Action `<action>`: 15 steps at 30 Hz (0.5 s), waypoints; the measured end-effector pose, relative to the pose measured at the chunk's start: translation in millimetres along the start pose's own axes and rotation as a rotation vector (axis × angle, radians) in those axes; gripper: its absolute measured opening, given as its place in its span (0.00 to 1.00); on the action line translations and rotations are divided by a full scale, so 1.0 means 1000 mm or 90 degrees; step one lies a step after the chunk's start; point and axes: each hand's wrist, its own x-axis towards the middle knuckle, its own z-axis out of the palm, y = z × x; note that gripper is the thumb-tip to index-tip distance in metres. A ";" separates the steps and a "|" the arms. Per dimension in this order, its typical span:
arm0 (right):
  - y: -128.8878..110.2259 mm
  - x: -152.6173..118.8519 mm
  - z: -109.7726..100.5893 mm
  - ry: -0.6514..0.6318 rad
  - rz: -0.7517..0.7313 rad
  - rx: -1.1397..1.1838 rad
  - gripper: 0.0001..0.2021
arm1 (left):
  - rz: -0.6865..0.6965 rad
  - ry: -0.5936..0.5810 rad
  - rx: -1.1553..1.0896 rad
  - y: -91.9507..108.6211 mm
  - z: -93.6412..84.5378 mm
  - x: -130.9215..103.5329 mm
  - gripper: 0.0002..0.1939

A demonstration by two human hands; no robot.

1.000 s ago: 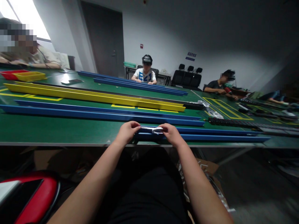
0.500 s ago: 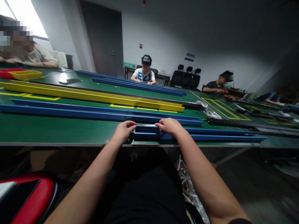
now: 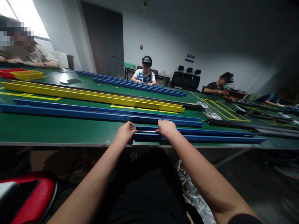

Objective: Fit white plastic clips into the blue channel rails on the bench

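Observation:
A thin pale strip (image 3: 149, 131) is stretched between my two hands, over the left end of a blue channel (image 3: 210, 135) near the table's front edge. My left hand (image 3: 125, 132) pinches the strip's left end, just beyond the channel's end. My right hand (image 3: 167, 128) holds the other end above the channel, fingertips close to its back wall. Behind my hands lies a second long blue channel (image 3: 100, 115), and farther back a long yellow channel (image 3: 93, 95).
The green table (image 3: 70, 130) also bears more blue channels (image 3: 140, 85), a yellow tray (image 3: 28, 75), a red tray (image 3: 10, 72), clear plastic (image 3: 211, 113) and a black slatted strip (image 3: 229, 123). Several people sit around it. A red seat (image 3: 44, 193) is at lower left.
Both hands and the strip have lowered slightly toward the blue channel. The strip now sits between its walls in view, where before it was at the height of the back wall's top.

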 end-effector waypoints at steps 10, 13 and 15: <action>-0.028 0.010 -0.001 -0.075 0.076 0.007 0.14 | 0.034 0.019 0.127 0.002 0.003 0.003 0.11; -0.030 0.015 -0.001 -0.094 0.073 -0.007 0.15 | 0.038 -0.008 0.137 0.003 0.002 0.006 0.11; -0.031 0.016 -0.001 -0.099 0.068 -0.012 0.16 | 0.040 -0.018 0.147 0.003 0.002 0.007 0.10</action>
